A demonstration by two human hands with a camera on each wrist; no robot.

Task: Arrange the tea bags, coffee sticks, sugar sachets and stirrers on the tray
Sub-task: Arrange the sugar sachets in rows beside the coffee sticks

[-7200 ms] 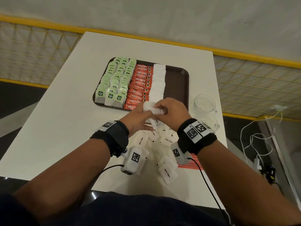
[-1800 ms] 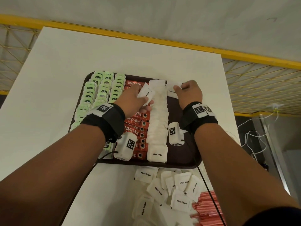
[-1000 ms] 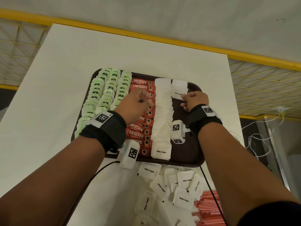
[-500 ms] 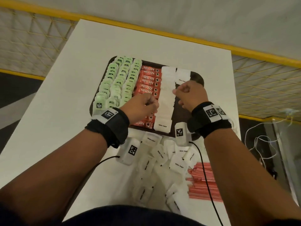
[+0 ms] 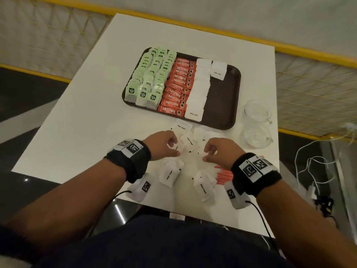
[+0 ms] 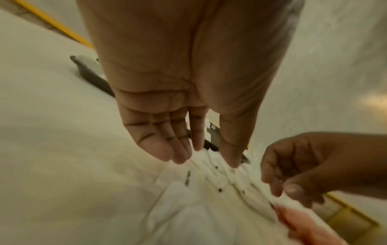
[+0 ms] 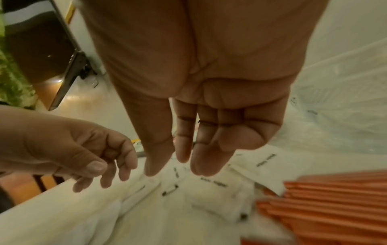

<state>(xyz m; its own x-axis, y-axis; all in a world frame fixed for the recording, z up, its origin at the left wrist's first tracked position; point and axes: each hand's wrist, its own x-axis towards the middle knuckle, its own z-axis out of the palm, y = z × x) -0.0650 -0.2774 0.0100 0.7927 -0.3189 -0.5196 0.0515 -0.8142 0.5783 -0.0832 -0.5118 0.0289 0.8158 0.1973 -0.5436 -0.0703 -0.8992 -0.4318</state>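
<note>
A dark brown tray holds rows of green tea bags, red coffee sticks and a column of white sugar sachets; a couple more sachets lie at its far end. Loose sugar sachets are heaped on the table in front of the tray, with orange stirrers at their right. My left hand and right hand hover just over the heap. Both have relaxed fingers pointing down and hold nothing.
Two empty glass cups stand right of the tray near the white table's right edge. The tray's right strip is bare. White cables lie on the floor to the right.
Both hands have drawn back from the tray's far end to the loose sachet heap, now empty. New sachets lie beside the top of the sugar column.
</note>
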